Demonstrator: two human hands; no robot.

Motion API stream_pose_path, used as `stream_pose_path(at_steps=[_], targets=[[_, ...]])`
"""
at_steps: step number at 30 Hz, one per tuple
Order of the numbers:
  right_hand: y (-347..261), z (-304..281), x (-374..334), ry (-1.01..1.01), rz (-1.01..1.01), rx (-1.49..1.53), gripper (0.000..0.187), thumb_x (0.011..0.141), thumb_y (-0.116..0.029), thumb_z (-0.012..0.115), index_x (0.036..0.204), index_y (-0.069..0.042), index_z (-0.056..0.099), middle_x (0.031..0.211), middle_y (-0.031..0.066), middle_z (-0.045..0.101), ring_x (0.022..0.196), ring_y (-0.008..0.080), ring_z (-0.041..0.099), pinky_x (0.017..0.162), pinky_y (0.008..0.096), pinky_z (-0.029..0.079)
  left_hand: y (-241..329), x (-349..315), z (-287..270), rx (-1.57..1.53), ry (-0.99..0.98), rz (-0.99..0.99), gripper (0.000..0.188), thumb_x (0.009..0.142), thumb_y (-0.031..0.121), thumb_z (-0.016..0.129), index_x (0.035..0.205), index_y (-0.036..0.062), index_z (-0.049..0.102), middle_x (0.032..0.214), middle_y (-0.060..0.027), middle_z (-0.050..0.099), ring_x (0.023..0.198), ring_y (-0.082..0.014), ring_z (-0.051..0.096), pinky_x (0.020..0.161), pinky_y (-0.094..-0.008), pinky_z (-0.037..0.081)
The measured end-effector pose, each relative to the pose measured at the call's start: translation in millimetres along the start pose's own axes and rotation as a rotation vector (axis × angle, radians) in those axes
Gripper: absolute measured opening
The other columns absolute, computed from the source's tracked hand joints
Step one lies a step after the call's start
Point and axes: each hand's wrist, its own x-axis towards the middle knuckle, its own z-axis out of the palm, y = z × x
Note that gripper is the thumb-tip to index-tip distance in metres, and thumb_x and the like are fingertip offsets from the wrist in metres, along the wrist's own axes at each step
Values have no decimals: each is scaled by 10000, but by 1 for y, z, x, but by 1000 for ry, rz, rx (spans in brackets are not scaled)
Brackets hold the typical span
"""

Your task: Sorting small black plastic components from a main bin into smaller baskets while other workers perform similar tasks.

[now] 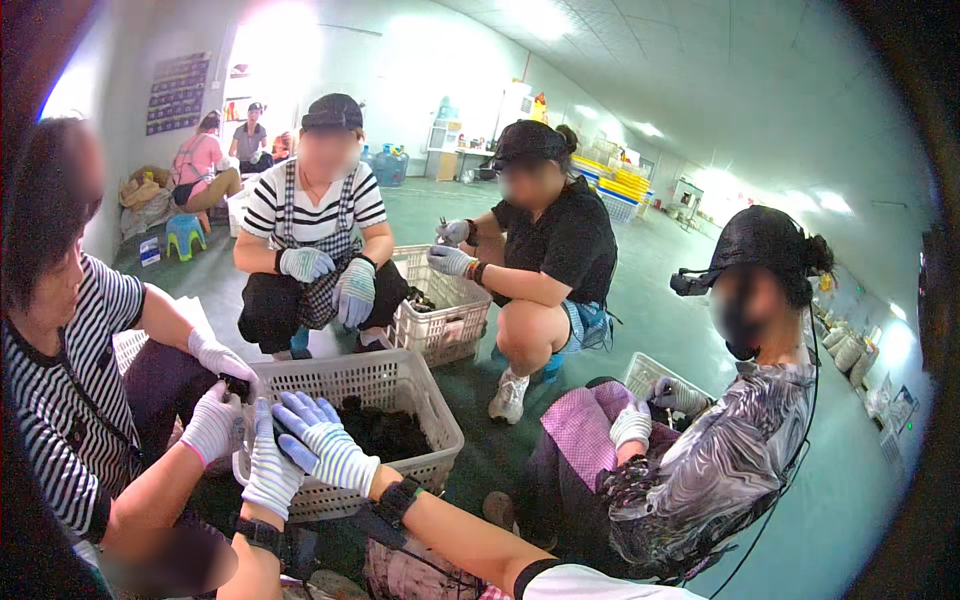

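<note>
Both my hands wear white gloves with blue-grey stripes and meet at the near left corner of a pale slatted plastic crate point(447, 440). My right hand point(325, 440) lies flat with its fingers stretched toward the left, overlapping my left hand point(270, 465). The left one points upward with straight fingers. I see nothing held in either. Dark, black-brown clumps point(385, 428) lie inside the crate; their kind is unclear. Close to my left fingertips, a person in a striped top pinches a small dark piece point(235, 384) between two gloved hands point(214, 425).
Opposite squats a person in a checked apron point(325, 225). A person in black point(555, 240) works over a second crate point(440, 335). On the right, another person point(715, 450) sits by a third crate point(645, 372). A pale, stained sack point(415, 570) lies below my right forearm.
</note>
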Motion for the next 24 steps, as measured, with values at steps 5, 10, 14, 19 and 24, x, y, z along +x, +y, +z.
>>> stream_pose_path(at_steps=[5, 10, 14, 19, 24], targets=[[11, 2, -3, 103, 29, -29, 492, 911, -283, 491, 1355, -78, 431, 1407, 185, 390, 1329, 365, 321, 1093, 476, 233, -2, -1, -1, -37, -209, -62, 412, 900, 330, 613, 1237, 124, 494, 1247, -77, 524, 1164, -232, 497, 986, -402, 427], [51, 12, -13, 220, 137, 833, 395, 1013, -245, 364, 1328, -18, 437, 1346, 133, 473, 1246, 249, 443, 1078, 325, 300, 3, -4, -10, -42, -31, -98, 263, 861, 288, 675, 1076, 169, 584, 1032, -30, 597, 959, -193, 581, 830, -360, 524], [64, -14, -12, 638, 492, 1655, 426, 1003, -328, 321, 1349, -97, 415, 1344, 102, 485, 1203, 243, 476, 1049, 361, 342, 21, -18, -11, -40, 15, -137, 249, 860, 343, 671, 1017, 164, 599, 931, -33, 614, 848, -202, 609, 717, -344, 565], [140, 10, -67, 416, 841, 1422, 792, 876, -663, 399, 1361, -37, 369, 1359, 176, 433, 1240, 296, 416, 1033, 371, 350, 8, -9, -9, 127, -116, -33, 251, 876, 317, 647, 991, 109, 568, 884, -99, 572, 807, -236, 576, 702, -366, 528], [179, 19, -89, 709, 1523, 1748, 488, 942, -456, 389, 1081, -49, 619, 1208, 168, 589, 1108, 274, 517, 1085, 381, 266, 18, -9, -18, 80, -4, -218, 212, 882, 300, 638, 1043, 174, 581, 997, -56, 608, 936, -282, 594, 819, -458, 530]])
